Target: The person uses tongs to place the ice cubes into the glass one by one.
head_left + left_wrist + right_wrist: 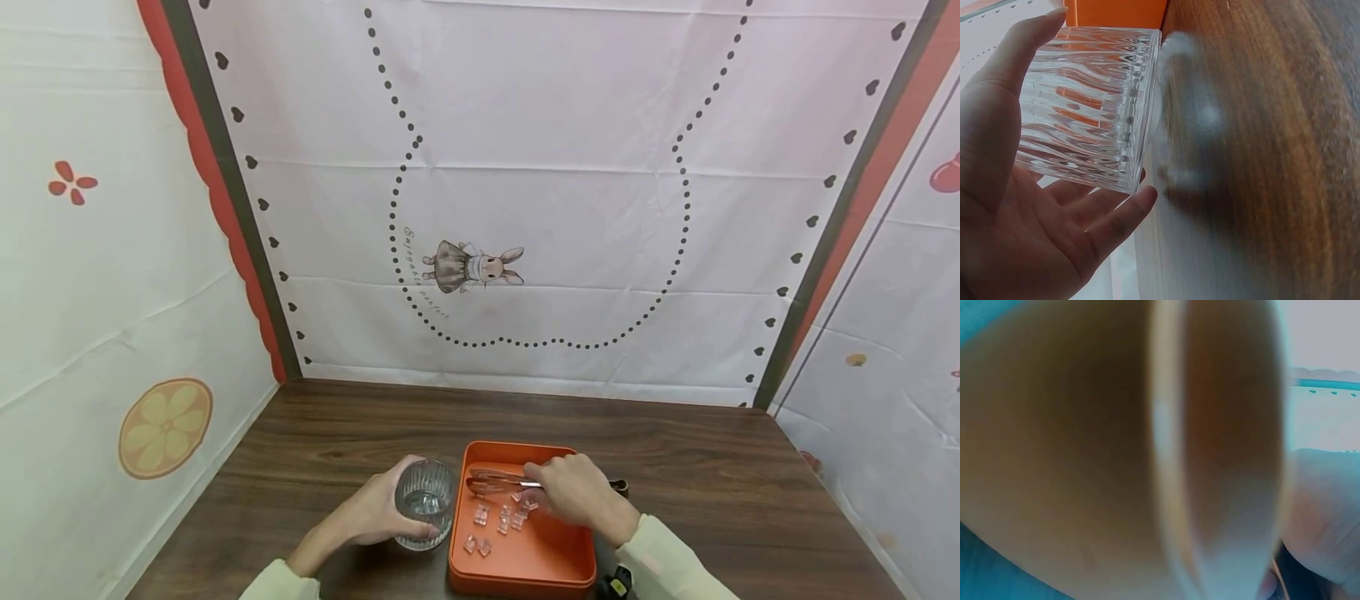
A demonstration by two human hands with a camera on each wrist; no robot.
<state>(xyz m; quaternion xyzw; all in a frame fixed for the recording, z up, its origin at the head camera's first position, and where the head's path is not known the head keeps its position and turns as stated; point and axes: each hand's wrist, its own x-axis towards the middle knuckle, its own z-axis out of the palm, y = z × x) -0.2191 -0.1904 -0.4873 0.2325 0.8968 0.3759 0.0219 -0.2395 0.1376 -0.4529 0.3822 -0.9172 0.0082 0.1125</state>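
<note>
Backdrop: white cloth [547, 200] printed with one rabbit figure [468, 268], its lettering [409, 257] reading "Enjoyable perfect".
Table: dark wood-grain top [712, 500].
Tray: one, orange [555, 552], on the table.
Clear cubes: at least seven [481, 514] — crowding blurs the exact count — inside the tray.
Tongs: one pair [529, 483], over the tray.
Right hand [577, 492]: gripping the tongs.
Left hand [378, 507]: spread wide around one ribbed glass [426, 500], just left of the tray.
</note>
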